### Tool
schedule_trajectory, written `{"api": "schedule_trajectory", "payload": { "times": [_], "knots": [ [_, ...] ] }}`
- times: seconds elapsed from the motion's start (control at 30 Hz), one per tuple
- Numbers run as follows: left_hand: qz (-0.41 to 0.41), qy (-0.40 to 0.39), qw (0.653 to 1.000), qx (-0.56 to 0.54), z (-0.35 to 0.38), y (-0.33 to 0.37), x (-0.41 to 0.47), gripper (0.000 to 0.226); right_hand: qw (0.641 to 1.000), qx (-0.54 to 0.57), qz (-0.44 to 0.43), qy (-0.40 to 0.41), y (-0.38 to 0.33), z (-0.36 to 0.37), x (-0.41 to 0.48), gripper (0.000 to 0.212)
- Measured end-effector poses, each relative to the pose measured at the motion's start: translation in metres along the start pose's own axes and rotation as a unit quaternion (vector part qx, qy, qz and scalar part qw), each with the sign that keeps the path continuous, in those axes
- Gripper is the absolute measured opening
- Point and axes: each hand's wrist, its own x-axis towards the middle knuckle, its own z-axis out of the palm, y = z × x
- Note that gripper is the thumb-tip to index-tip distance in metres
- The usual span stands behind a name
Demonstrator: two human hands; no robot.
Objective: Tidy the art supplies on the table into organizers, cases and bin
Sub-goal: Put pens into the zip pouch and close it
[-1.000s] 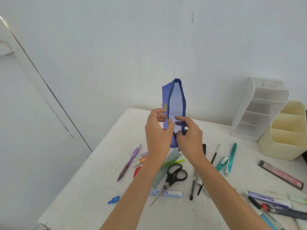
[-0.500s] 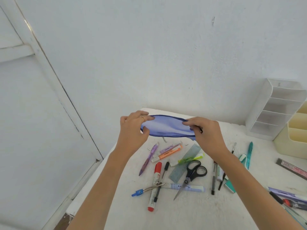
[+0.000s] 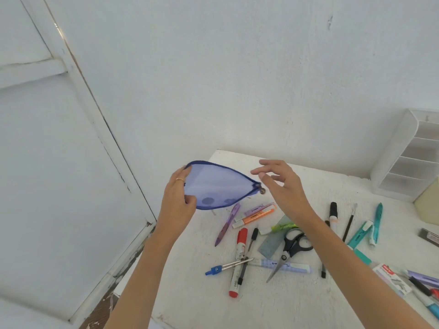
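The left hand (image 3: 177, 198) holds the left end of a blue mesh pouch (image 3: 218, 186) up in the air, above the near-left corner of the tabletop (image 3: 297, 305). Its fingers (image 3: 183, 172) lie over the top rim and the thumb is curled in on the near side, so the end is pinched between them. The pouch is see-through, edged in a darker blue zip, and lies on its side with the mouth gaping in a leaf shape. It narrows to the right, where a small round zip pull (image 3: 262, 191) hangs. Just beside that end, the right hand (image 3: 280, 186) hovers with its fingers (image 3: 263, 163) spread apart and holding nothing.

Scattered on the white, scuffed tabletop are a purple pen (image 3: 226, 225), an orange highlighter (image 3: 255, 216), a red-capped marker (image 3: 238, 257) crossed by a blue-tipped compass (image 3: 228, 265), black-handled scissors (image 3: 291, 248) and a teal pen (image 3: 377, 222). At the far right stand a white organizer (image 3: 408, 157) with stepped shelves and a cream bin (image 3: 428, 205). A white panelled door (image 3: 47, 162) fills the left side, and a plain white wall (image 3: 237, 79) rises behind.
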Motion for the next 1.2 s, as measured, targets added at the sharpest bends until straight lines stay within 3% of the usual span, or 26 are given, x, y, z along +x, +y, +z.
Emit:
{"api": "schedule_trajectory", "payload": {
  "times": [0.07,0.1,0.23,0.33,0.43,0.6,0.73,0.83,0.9,1.03,1.13,1.2],
  "knots": [
    [-0.04,0.033,0.999,0.006,-0.01,-0.008,-0.001,0.061,0.997,-0.006,-0.02,0.076,0.001,0.009,-0.003,0.023],
    [-0.06,0.045,0.997,0.007,-0.014,-0.011,-0.002,0.061,0.997,-0.022,-0.017,0.076,0.002,0.015,-0.005,0.023],
    [-0.116,0.07,0.991,-0.011,-0.025,-0.02,-0.005,0.064,0.983,-0.137,-0.003,-0.123,0.015,0.04,-0.017,0.016],
    [-0.128,0.067,0.989,-0.018,-0.024,-0.024,-0.008,0.064,0.916,-0.265,-0.1,-0.283,0.026,0.057,-0.026,0.024],
    [-0.126,0.057,0.99,-0.019,-0.018,-0.023,-0.012,0.064,0.855,-0.364,-0.153,-0.335,0.035,0.072,-0.033,0.038],
    [-0.134,0.047,0.989,-0.03,-0.006,-0.019,-0.018,0.065,0.873,-0.334,-0.196,-0.296,0.036,0.076,-0.033,0.034],
    [-0.132,0.048,0.989,-0.036,-0.003,-0.02,-0.02,0.065,0.966,-0.1,-0.163,-0.176,-0.002,0.057,-0.039,0.021],
    [-0.134,0.042,0.989,-0.042,0.001,-0.015,-0.022,0.064,0.985,0.018,-0.156,-0.069,-0.043,0.04,-0.032,0.021],
    [-0.131,0.036,0.99,-0.047,0.006,-0.008,-0.024,0.064,0.987,0.058,-0.146,-0.045,-0.061,0.034,-0.024,0.024],
    [-0.117,0.023,0.99,-0.08,0.016,0.008,-0.032,0.063,0.966,-0.101,-0.227,-0.066,-0.043,0.041,-0.017,0.03],
    [-0.11,0.013,0.989,-0.101,0.021,0.013,-0.041,0.064,0.947,-0.214,-0.207,-0.119,-0.014,0.047,-0.023,0.024],
    [-0.111,0.013,0.989,-0.102,0.022,0.012,-0.046,0.064,0.948,-0.226,-0.19,-0.123,-0.007,0.047,-0.033,0.022]
  ]
}}
